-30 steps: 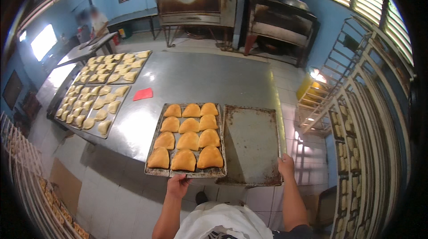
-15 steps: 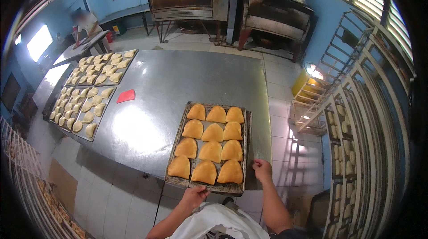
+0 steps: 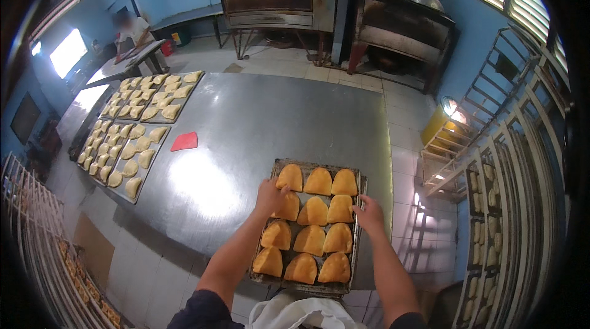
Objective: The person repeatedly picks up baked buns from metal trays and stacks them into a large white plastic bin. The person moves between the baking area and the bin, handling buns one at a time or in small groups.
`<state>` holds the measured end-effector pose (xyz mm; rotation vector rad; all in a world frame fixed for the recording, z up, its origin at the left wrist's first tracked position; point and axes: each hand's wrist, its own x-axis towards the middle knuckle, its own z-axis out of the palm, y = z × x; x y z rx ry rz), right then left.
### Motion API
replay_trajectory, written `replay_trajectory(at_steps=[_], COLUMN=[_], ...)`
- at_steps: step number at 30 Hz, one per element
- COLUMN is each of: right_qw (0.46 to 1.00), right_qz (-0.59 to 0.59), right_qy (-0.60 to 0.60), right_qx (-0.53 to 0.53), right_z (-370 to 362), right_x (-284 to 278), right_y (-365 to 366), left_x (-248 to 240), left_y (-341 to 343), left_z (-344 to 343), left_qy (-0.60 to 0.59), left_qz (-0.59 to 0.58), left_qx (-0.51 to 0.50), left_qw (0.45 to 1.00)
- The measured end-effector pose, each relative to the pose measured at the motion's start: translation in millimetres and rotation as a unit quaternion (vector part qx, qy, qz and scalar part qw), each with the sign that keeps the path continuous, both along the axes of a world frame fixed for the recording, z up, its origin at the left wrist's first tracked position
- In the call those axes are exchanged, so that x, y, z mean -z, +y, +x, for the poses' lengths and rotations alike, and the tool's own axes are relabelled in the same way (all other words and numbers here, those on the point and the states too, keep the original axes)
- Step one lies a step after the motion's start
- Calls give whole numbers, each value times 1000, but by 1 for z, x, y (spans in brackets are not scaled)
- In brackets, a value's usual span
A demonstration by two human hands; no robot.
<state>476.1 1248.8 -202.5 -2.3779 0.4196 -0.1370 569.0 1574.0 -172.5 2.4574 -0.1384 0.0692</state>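
Note:
A dark-rimmed baking tray (image 3: 260, 262) holds rows of golden-brown half-moon turnovers (image 3: 310, 239) at the near end of the steel table. My left hand (image 3: 270, 198) is closed at the tray's left rim, its thumb side close to a turnover in the second row from the far end. Opposite it, my right hand (image 3: 370, 213) grips the right rim, fingertips just by the turnovers. The undersides of both hands are hidden. Along the right side, the edge of what looks like a second tray (image 3: 364, 185) shows beneath.
A red flat scraper (image 3: 184, 141) lies on the steel table (image 3: 289, 114). Several trays of pale raw turnovers (image 3: 144, 143) fill its left end. A slatted tray rack (image 3: 522, 163) stands right, another rack (image 3: 43, 237) left. Ovens (image 3: 276, 3) line the back; a person (image 3: 138, 34) works far left.
My left hand has moved from the tray's near edge to its left side. My right hand has moved up to the right rim. The view has shifted slightly.

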Motion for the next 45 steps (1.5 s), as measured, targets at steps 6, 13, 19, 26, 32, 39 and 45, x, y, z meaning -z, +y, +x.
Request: replay_trajectory(at_steps=[6,13,19,26,32,39,45], right_qw=[996,995,984,997,896,835,854], right_qz=[-86,-71,-72,63,341,479,456], right_qy=[17,61,153,4,-210,-217,-223], right_qx=[19,30,60,43,191,163,115], right_z=[76,108,116,112,91,95,137], right_x=[-4,-4,-20,3,37,21,5], right_y=[26,28,24,21,13,16,49], left_x=[-18,13,43,16,24,32,28], left_y=[-26,-61,-114,-105,-92,-81,-58], left_z=[70,64,72,75,76,95,90], left_qy=[191,122,107,166,111,91,179], left_qz=[55,-244,-98,-90,-198,52,-132], left_qx=[-21,50,16,93,68,119,51], left_qw=[980,961,989,978,971,987,974])
